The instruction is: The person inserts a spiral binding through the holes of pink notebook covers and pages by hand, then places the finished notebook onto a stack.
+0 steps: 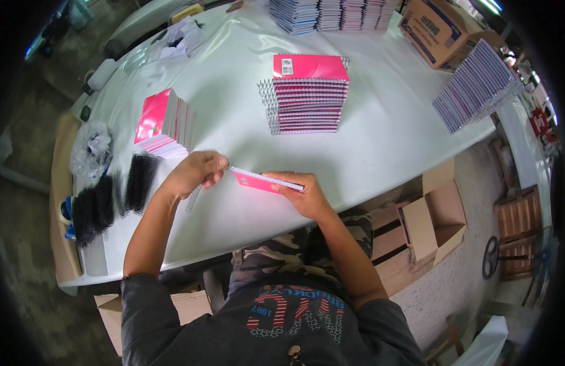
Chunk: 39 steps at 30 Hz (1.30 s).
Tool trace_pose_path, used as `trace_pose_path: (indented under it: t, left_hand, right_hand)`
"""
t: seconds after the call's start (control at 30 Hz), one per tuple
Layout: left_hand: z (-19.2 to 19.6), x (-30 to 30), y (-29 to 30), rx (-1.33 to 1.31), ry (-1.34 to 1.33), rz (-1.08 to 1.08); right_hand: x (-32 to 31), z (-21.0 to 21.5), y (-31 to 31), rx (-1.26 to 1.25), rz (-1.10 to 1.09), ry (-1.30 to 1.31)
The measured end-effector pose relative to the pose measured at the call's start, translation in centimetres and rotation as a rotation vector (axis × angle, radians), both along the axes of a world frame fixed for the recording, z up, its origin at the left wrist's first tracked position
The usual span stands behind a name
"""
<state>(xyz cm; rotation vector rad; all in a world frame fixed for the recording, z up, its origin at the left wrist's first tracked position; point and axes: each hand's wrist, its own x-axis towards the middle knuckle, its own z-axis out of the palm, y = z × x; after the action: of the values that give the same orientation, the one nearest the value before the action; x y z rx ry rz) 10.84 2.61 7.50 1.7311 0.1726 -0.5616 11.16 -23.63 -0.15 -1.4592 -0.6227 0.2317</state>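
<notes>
My right hand [305,196] grips a thin pink notebook [258,183] by its right end, its white edge turned up and tilted. At its left end my left hand [200,172] has its fingers pinched together. A thin spiral binding coil [192,200] hangs below that hand and seems held in it; the fingers hide its upper part. Left of my left hand, bunches of black spiral coils [141,183] lie on the table. Beyond it stands a stack of pink-covered booklets [155,119]. Farther off, a tall stack of pink spiral notebooks [311,100] has coil ends sticking out at its sides.
A white-covered table [380,122] spreads ahead of me. Stacks of notebooks [325,13] stand at the far edge, with a cardboard box [438,33] and another notebook pile [478,85] at right. Plastic wrap [92,149] lies left. An open carton [438,213] sits below the table.
</notes>
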Motion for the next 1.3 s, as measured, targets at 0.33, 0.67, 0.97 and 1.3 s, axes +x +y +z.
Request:
trace_pose_path:
  t: [0.33, 0.67, 0.97, 1.3]
  left_hand:
    - [1.6, -0.8, -4.0, 0.819, -0.848, -0.376]
    - [3.2, -3.6, -4.3, 1.119, -0.76, -0.576]
    - [4.2, -5.4, -5.7, 1.102, -1.232, -0.553]
    - [-6.7, -10.0, -3.7, 2.012, -1.197, -0.567]
  right_hand:
    - [0.5, -2.0, -0.8, 0.065, -0.032, -0.058]
    - [-1.6, 0.4, -1.0, 0.035, 0.041, -0.067]
    - [-3.1, -0.2, -0.2, 0.09, 0.084, -0.125]
    - [-5.9, -1.2, 1.8, 0.182, 0.026, -0.186]
